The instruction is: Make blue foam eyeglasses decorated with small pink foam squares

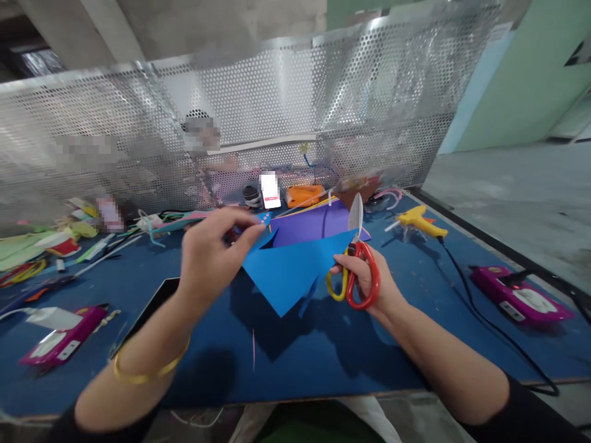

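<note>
A blue sheet of paper [289,271], cut to a downward point, hangs above the table between my hands. My right hand [369,277] is closed round scissors [364,280] with one red and one yellow handle loop, blades pointing up, and its fingers also pinch the sheet's right side. At the sheet's upper left is my left hand [217,246], blurred, thumb and forefinger brought together at a small dotted blue piece [264,218]; its other fingers are partly hidden. Behind the blue sheet lies purple paper [316,223].
A yellow glue gun [422,221] with a black cord lies at the right, near a magenta power strip [521,295]. Another magenta strip [67,338] is at the left. A lit phone [270,189] and an orange object [305,195] stand before the perforated metal screen [263,92].
</note>
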`<state>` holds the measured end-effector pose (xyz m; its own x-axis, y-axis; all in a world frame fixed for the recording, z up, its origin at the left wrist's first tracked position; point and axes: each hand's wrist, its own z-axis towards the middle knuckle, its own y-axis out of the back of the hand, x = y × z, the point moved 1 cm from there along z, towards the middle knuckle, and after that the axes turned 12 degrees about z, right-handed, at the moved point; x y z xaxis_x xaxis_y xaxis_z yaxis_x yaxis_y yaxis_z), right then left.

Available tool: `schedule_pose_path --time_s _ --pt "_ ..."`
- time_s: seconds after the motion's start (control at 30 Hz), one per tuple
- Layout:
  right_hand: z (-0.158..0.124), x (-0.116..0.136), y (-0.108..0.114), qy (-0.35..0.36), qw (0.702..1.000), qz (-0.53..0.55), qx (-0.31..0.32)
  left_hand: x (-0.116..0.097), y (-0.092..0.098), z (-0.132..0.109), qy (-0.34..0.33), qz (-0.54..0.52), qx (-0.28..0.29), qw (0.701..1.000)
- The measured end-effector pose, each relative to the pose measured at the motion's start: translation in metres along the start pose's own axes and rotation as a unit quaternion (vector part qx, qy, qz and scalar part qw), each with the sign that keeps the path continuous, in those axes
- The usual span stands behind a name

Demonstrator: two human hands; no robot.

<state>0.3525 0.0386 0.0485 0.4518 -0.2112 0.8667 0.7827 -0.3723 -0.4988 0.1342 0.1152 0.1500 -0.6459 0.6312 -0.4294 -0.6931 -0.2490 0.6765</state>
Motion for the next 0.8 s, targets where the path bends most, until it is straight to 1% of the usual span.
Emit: schedule_pose_path --time_s 0.03,0.07,0.1,0.13,0.17,0.23,0.3,0.37,0.47,0.53,0.6,0.67,0.73,0.77,0.8 --pt "0.0 0.0 0.0 0.003 1.0 0.008 -0.008 0.0 0.003 -0.025 0.02 0.022 -0.055 0.998" --pt "0.001 -0.001 0.0 0.004 1.0 0.015 -0.013 0.001 0.001 -0.05 0.041 0.009 -0.018 0.999" --pt "0.0 -0.002 0.0 0.003 1.0 0.02 -0.015 0.004 -0.004 -0.074 0.08 -0.035 0.044 0.995" --pt "0.0 -0.003 -0.001 0.001 1.0 0.025 -0.017 0.006 -0.012 -0.095 0.131 -0.085 0.116 0.981" --pt "-0.001 -0.005 -0.001 -0.002 0.999 0.028 -0.017 0.009 -0.021 -0.112 0.2 -0.135 0.164 0.957" --pt "-0.004 -0.01 -0.002 -0.011 0.999 0.029 -0.014 0.012 -0.038 -0.131 0.255 -0.173 0.168 0.936" --pt "-0.009 -0.016 -0.004 -0.019 1.0 0.022 -0.007 0.01 -0.053 -0.135 0.286 -0.222 0.171 0.916" --pt "-0.014 -0.022 -0.006 -0.025 1.0 0.007 0.005 0.006 -0.063 -0.131 0.313 -0.273 0.158 0.896" --pt "-0.022 -0.026 -0.01 -0.027 0.999 -0.034 0.031 0.0 -0.073 -0.127 0.364 -0.327 0.13 0.862" --pt "-0.027 -0.023 -0.012 -0.021 0.996 -0.068 0.05 0.0 -0.077 -0.128 0.392 -0.35 0.116 0.843" --pt "-0.031 -0.014 -0.009 -0.013 0.993 -0.1 0.067 0.003 -0.078 -0.13 0.409 -0.366 0.107 0.829" --pt "-0.036 0.0 0.0 -0.007 0.989 -0.121 0.083 0.008 -0.076 -0.133 0.418 -0.38 0.1 0.819" --pt "-0.043 0.018 0.017 0.0 0.985 -0.139 0.107 0.012 -0.073 -0.134 0.421 -0.391 0.099 0.812" --pt "-0.048 0.027 0.026 0.003 0.98 -0.15 0.129 0.013 -0.072 -0.135 0.42 -0.397 0.1 0.81" --pt "-0.054 0.035 0.036 -0.002 0.966 -0.193 0.169 0.014 -0.071 -0.135 0.418 -0.401 0.1 0.809"
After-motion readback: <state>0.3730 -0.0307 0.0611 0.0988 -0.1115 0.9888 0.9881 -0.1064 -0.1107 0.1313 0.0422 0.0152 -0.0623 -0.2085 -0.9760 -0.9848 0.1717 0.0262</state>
